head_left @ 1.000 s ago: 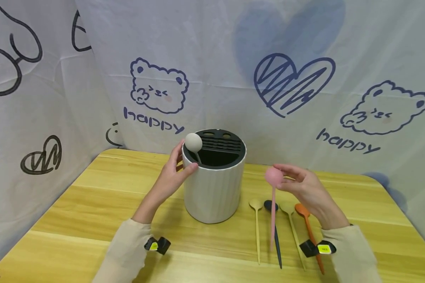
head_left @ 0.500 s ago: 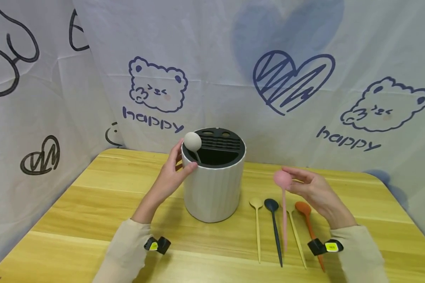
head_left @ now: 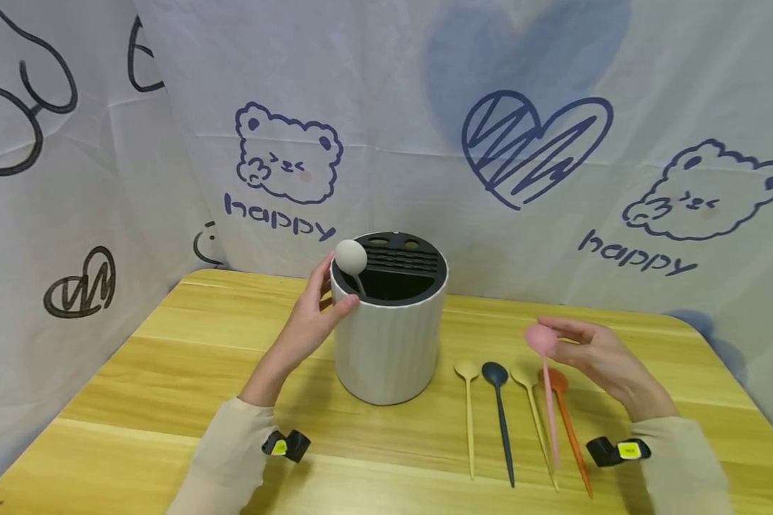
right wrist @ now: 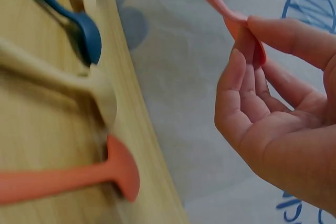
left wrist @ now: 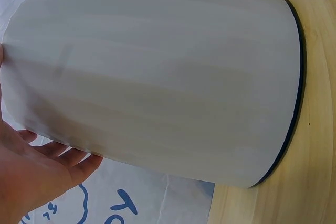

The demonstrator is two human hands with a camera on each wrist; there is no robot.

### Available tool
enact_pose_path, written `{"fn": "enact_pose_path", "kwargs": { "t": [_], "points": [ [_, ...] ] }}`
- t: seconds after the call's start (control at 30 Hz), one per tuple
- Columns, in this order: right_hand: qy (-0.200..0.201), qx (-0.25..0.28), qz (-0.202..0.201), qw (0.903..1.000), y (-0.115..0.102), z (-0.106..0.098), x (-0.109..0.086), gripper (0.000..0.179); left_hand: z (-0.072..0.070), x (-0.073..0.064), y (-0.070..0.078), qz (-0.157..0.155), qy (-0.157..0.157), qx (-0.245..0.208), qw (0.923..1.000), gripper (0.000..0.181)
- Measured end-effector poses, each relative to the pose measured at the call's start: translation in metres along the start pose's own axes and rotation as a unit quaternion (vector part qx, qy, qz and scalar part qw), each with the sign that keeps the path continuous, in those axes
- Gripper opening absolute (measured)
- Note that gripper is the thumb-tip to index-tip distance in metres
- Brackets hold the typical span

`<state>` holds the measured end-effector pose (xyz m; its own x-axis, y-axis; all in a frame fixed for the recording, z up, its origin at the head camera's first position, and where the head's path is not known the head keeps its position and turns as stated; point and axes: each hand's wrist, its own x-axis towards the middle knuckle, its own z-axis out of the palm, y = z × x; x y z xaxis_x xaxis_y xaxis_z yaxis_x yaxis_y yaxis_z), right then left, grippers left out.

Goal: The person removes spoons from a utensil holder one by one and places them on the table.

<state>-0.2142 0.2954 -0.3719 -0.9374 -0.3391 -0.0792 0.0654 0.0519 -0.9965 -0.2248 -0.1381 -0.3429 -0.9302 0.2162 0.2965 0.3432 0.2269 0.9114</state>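
Observation:
A white ribbed utensil holder (head_left: pixel 386 350) with a black slotted top (head_left: pixel 399 286) stands upright on the table. My left hand (head_left: pixel 301 325) grips its left side, thumb at the front rim and fingers round the back; in the left wrist view those fingers (left wrist: pixel 79 166) lie against its wall. A pale grey spoon (head_left: pixel 351 257) leans in the holder, bowl up. My right hand (head_left: pixel 608 368) pinches a pink spoon (head_left: pixel 541 339) by the bowl, its handle pointing down. The pink handle overlaps the space between a beige spoon (head_left: pixel 524 376) and an orange spoon (head_left: pixel 557 380).
Left of these lie a dark blue spoon (head_left: pixel 494 373) and a pale yellow spoon (head_left: pixel 467 370), side by side with handles towards me. All rest on the wooden table (head_left: pixel 167 400). A white printed cloth (head_left: pixel 393 107) hangs behind the table and along its left side.
My right hand has moved right and slightly down with the pink spoon, from over the dark blue spoon to beside the orange one. The left hand and the holder have not moved.

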Motion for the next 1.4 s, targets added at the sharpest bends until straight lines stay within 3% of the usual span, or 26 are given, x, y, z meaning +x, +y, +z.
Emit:
{"fn": "enact_pose_path", "kwargs": {
  "t": [0.6,0.73,0.97,1.3,1.4],
  "points": [
    [-0.050,-0.007,0.016,0.9986,0.017,-0.038,-0.003,0.043,-0.001,0.001,-0.001,0.004,0.000,-0.002,1.0000,0.083],
    [-0.047,0.007,0.023,0.9986,0.018,-0.042,-0.006,0.044,-0.001,0.001,-0.001,0.006,0.001,-0.001,1.0000,0.083],
    [-0.023,-0.048,0.056,0.9970,0.018,-0.050,-0.012,0.044,-0.001,0.000,0.000,0.003,0.002,0.002,1.0000,0.082],
    [-0.051,-0.022,0.036,0.9978,0.025,-0.059,-0.013,0.042,-0.001,-0.002,-0.001,0.000,0.005,0.006,1.0000,0.080],
    [-0.053,-0.041,0.045,0.9967,0.027,-0.062,-0.014,0.039,-0.001,-0.002,-0.002,-0.001,0.004,0.006,1.0000,0.080]
  ]
}}
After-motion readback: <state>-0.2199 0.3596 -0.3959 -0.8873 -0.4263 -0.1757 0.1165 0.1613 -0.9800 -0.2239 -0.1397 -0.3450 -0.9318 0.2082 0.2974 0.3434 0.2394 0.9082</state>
